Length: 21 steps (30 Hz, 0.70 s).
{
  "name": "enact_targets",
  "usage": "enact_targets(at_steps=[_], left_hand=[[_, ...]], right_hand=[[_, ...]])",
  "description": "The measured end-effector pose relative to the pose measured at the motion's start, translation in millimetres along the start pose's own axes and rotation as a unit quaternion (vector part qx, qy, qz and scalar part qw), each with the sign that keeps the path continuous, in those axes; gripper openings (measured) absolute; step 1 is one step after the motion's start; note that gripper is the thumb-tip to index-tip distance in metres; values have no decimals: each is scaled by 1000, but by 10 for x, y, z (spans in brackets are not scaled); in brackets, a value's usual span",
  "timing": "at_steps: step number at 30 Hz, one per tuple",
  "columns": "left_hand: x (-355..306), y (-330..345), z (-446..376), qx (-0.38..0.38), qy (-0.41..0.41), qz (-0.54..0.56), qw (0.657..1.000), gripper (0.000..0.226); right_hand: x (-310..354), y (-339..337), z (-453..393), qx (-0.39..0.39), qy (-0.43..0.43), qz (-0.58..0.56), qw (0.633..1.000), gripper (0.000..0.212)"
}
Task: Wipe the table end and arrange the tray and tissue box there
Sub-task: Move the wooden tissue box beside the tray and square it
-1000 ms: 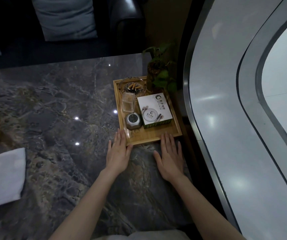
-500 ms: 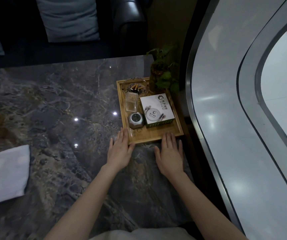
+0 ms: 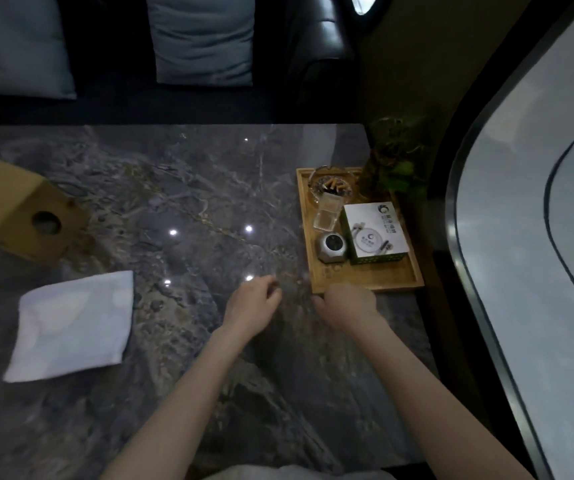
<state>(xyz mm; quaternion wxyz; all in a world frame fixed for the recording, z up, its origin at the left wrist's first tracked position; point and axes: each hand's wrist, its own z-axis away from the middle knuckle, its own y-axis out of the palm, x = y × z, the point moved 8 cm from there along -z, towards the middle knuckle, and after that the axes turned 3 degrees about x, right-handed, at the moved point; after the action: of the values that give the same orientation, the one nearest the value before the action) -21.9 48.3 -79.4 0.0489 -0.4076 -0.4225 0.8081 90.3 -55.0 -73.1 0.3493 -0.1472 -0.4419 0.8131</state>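
The bamboo tray (image 3: 382,277) lies at the right end of the dark marble table (image 3: 192,188). It carries a glass ashtray (image 3: 330,185) with butts, a clear case, a silver hexagonal object (image 3: 332,247) and a white-and-green box (image 3: 375,232). My right hand (image 3: 347,303) is blurred, fingers curled, at the tray's near left corner. To its left, off the tray, my left hand (image 3: 250,306) hovers loosely curled and empty. The wooden tissue box (image 3: 18,216) sits tilted at the far left. A folded white cloth (image 3: 74,323) lies near it.
A small green plant (image 3: 393,168) stands just behind the tray's far right corner. A dark sofa with grey cushions (image 3: 202,39) runs along the table's far side. A curved pale wall with a dark rim (image 3: 538,237) closes off the right.
Both hands have lifted from lying flat against the tray's near edge and curled, the left drawing away leftward. The view has swung left, bringing the tissue box into sight.
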Motion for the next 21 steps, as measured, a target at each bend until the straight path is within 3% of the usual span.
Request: enact_targets(at_steps=[8, 13, 17, 21], left_hand=[[781, -1107, 206, -57, -43, 35, 997, 21], [1264, -2034, 387, -143, -36, 65, 987, 22], [1703, -2739, 521, -265, -27, 32, 963, 22], [2261, -3176, 598, -369, -71, 28, 926, 37]], right_hand=[[1656, -552, 165, -48, -206, -73, 975, 39], [2588, -881, 186, -139, -286, -126, 940, 33], [3104, -966, -4, -162, -279, -244, 914, 33], [3497, -802, -335, -114, -230, -390, 884, 38]])
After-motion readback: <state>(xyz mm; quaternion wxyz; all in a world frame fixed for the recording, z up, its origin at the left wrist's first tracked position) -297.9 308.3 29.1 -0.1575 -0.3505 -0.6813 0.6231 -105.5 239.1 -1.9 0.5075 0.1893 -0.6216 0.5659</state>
